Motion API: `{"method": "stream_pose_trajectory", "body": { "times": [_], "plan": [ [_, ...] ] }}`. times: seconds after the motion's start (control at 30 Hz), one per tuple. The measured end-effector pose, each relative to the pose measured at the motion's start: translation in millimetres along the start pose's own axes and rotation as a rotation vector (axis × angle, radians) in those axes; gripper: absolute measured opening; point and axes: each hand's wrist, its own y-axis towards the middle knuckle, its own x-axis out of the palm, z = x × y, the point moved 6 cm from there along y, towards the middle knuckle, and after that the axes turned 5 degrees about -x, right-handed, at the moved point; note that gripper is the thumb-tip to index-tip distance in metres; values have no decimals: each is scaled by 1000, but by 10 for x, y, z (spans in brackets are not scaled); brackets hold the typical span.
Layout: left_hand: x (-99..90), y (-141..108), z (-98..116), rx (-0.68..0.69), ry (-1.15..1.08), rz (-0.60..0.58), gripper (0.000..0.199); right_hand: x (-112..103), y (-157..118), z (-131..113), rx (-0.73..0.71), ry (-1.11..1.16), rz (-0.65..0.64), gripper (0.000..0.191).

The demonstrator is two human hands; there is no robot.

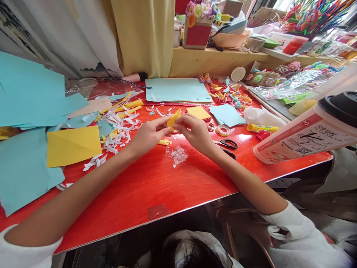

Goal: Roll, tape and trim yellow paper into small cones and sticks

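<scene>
Holding small folded yellow paper piece point(174, 117) near centre of frame, in narrow fingertip grip of bare left hand point(152, 133) and bare right hand point(196, 133), above glossy red counter point(167, 186).

Fingers of the left grip point(149, 132) and the right grip point(193, 130) covered the lower part of a folded yellow paper point(174, 117), while the right wrist point(213, 150) hid most of the blades of black-handled scissors point(224, 142). Blue sheets point(26, 95) ran past the left edge, a cup's point(301, 130) lid point(341, 106) past the right. Its label's finest print was illegible. The bottom edge cropped a dark-haired head point(192, 253).
</scene>
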Motion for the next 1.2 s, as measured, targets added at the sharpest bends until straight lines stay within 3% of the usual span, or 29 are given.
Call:
{"method": "stream_pose_trajectory", "body": {
  "times": [0.23,0.3,0.43,0.57,0.63,0.73,0.9,1.03,1.2],
  "plan": [
    [10,-22,15,-20,-49,26,42,8,-8,-9,33,19,13,7],
    [-4,-18,10,-25,-81,62,38,14,-13,23,107,191,28,5],
    [-42,2,5,-35,-219,134,29,14,-8,118,282,573,62,32],
    [-25,9,0,-26,-296,120,24,87,-4,129,342,682,-87,32],
    [-2,-1,-5,-25,-297,100,23,119,-11,103,308,703,-138,29],
    [16,-20,6,-16,-271,83,25,124,-30,110,292,676,-115,26],
    [12,-22,23,-80,-181,45,25,104,-50,111,300,508,-142,29],
    [-21,-10,4,-90,-133,87,32,92,-47,86,303,373,-191,29],
    [-22,-1,-43,-67,-231,125,29,175,-64,124,409,638,-195,30]
  ]
}}
